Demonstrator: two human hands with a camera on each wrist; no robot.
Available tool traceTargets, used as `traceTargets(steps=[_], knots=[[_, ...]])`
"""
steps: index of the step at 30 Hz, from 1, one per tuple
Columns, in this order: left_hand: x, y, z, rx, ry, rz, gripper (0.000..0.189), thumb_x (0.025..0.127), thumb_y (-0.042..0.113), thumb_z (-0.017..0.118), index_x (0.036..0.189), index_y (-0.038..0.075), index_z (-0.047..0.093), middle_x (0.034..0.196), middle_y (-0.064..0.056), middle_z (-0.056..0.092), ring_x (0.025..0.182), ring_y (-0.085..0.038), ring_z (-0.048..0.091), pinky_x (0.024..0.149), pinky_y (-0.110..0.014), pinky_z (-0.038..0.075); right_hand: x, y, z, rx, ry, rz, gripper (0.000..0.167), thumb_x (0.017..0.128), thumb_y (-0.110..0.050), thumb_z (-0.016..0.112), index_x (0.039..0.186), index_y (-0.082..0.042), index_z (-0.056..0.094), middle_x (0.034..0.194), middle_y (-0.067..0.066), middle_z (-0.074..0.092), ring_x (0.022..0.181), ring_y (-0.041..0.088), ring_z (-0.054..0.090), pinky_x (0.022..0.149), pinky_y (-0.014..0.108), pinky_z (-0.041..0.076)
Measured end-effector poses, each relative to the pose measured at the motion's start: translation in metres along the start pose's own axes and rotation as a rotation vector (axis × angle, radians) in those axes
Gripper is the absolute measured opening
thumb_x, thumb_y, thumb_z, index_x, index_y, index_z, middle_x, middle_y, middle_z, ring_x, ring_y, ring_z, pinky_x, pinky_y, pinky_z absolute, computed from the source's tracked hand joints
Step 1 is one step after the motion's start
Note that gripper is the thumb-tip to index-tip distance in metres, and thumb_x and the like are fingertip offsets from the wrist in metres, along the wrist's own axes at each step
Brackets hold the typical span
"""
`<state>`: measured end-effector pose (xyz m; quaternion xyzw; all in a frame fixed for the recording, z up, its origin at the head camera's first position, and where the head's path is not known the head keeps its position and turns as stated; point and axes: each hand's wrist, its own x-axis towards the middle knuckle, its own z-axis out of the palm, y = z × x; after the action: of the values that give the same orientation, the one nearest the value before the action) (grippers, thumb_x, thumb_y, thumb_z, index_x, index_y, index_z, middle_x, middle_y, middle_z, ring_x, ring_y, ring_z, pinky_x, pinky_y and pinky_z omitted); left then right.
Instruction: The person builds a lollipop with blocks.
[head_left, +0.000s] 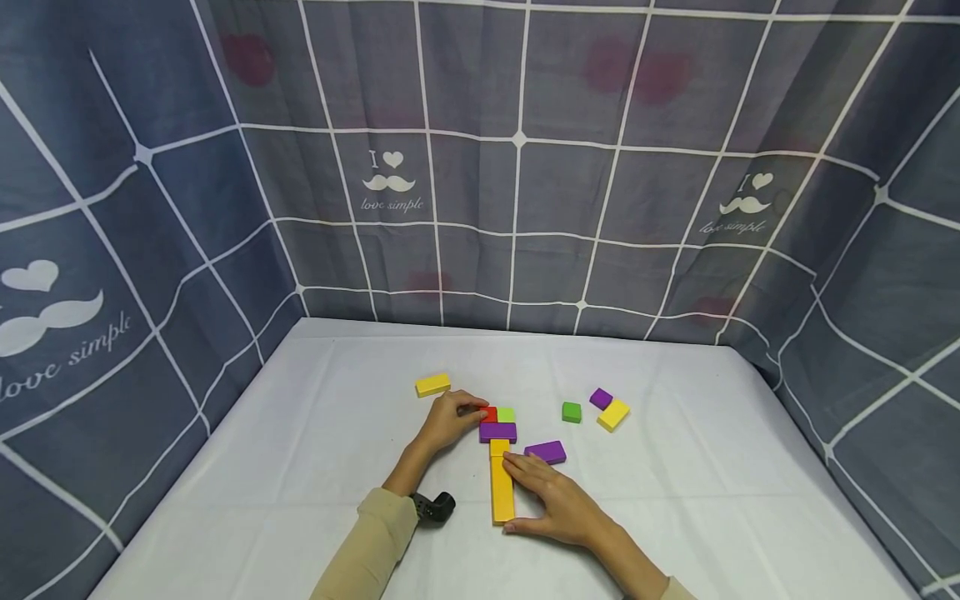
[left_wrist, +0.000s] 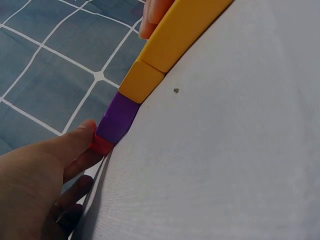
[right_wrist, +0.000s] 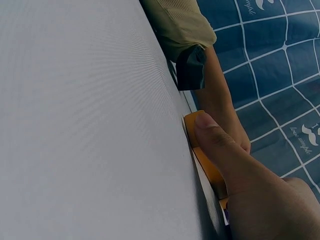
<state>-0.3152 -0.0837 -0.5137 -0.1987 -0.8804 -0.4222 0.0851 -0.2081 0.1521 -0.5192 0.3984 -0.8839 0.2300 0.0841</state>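
Observation:
My left hand (head_left: 448, 421) pinches a red block (head_left: 489, 414) between thumb and finger, at the far end of a row of blocks. Beside the red one sits a lime-green block (head_left: 506, 414). Both lie against a purple block (head_left: 498, 432) set crosswise. From there a short orange block (head_left: 498, 447) and a long orange block (head_left: 502, 492) run toward the near side, end to end. My right hand (head_left: 558, 504) grips the long orange block, its thumb at the near end and fingertips along the right side. In the left wrist view, the red block (left_wrist: 101, 145) shows under the thumb.
A loose purple block (head_left: 547, 452) lies just beyond my right fingers. Farther right are a green block (head_left: 572, 412), a small purple block (head_left: 600, 398) and a yellow block (head_left: 613, 415). Another yellow block (head_left: 432, 384) lies behind my left hand. Checked curtains (head_left: 472, 267) surround the white table (head_left: 337, 417).

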Motion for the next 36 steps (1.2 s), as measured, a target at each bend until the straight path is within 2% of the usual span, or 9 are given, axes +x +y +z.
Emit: traceTargets(steps=[5,13,18,22,25,30,33,36], knots=[[0.000,0.000,0.000,-0.006,0.000,-0.001,0.020,0.083,0.022,0.069,0.101,0.014,0.072,0.092,0.004,0.067,0.089,-0.013,0.057,0.083,-0.032,0.049,0.000,0.000,0.000,-0.003,0.004,-0.007,0.083,0.075,-0.063,0.060,0.139,-0.013,0.043,0.144,-0.002,0.038,0.130,0.024,0.037,0.103,0.042,0.034],[0.000,0.000,0.000,-0.007,0.018,0.035,0.020,0.084,0.022,0.068,0.101,0.012,0.072,0.093,0.002,0.067,0.088,-0.015,0.057,0.080,-0.033,0.049,-0.001,0.002,0.001,-0.011,0.005,-0.006,0.084,0.075,-0.064,0.060,0.139,-0.013,0.042,0.144,-0.001,0.038,0.130,0.024,0.037,0.104,0.041,0.032],[0.001,0.000,-0.003,-0.022,0.096,0.025,0.019,0.085,0.021,0.067,0.101,0.012,0.072,0.095,0.001,0.066,0.081,-0.013,0.056,0.072,-0.028,0.050,-0.001,0.001,0.000,-0.015,0.002,-0.011,0.084,0.075,-0.064,0.060,0.139,-0.013,0.043,0.144,-0.001,0.038,0.130,0.024,0.037,0.104,0.040,0.032],[0.004,-0.003,-0.009,-0.044,0.192,0.061,0.020,0.083,0.019,0.070,0.101,0.010,0.071,0.097,-0.002,0.066,0.083,-0.017,0.059,0.070,-0.031,0.052,0.000,0.001,-0.001,-0.008,0.001,-0.012,0.083,0.076,-0.063,0.060,0.139,-0.012,0.043,0.144,-0.001,0.038,0.130,0.026,0.037,0.104,0.041,0.032],[0.006,-0.009,-0.017,-0.050,0.266,0.089,0.021,0.081,0.018,0.072,0.100,0.009,0.072,0.097,-0.004,0.065,0.086,-0.022,0.060,0.071,-0.035,0.053,0.002,0.001,0.000,-0.004,0.001,-0.012,0.083,0.076,-0.062,0.061,0.139,-0.013,0.042,0.144,-0.001,0.037,0.130,0.026,0.036,0.104,0.041,0.033],[0.011,-0.020,-0.033,-0.051,0.369,0.083,0.022,0.078,0.015,0.074,0.100,0.009,0.072,0.101,-0.005,0.065,0.095,-0.023,0.060,0.080,-0.038,0.051,0.002,0.002,0.000,-0.004,0.012,-0.018,0.083,0.076,-0.062,0.062,0.139,-0.012,0.042,0.144,-0.001,0.037,0.130,0.026,0.036,0.104,0.041,0.032],[0.013,-0.026,-0.042,-0.061,0.408,0.078,0.025,0.076,0.010,0.075,0.101,0.006,0.071,0.104,-0.008,0.064,0.100,-0.026,0.059,0.084,-0.043,0.049,0.003,0.002,0.001,-0.005,0.020,-0.025,0.083,0.076,-0.061,0.062,0.139,-0.011,0.042,0.144,0.000,0.038,0.130,0.026,0.036,0.104,0.041,0.032],[0.013,-0.034,-0.049,-0.056,0.394,0.033,0.029,0.076,0.010,0.075,0.104,0.005,0.069,0.108,-0.011,0.063,0.103,-0.028,0.057,0.084,-0.045,0.049,0.004,0.002,0.000,-0.004,0.021,-0.023,0.084,0.075,-0.062,0.062,0.139,-0.011,0.043,0.144,0.000,0.038,0.130,0.026,0.036,0.105,0.041,0.031]])
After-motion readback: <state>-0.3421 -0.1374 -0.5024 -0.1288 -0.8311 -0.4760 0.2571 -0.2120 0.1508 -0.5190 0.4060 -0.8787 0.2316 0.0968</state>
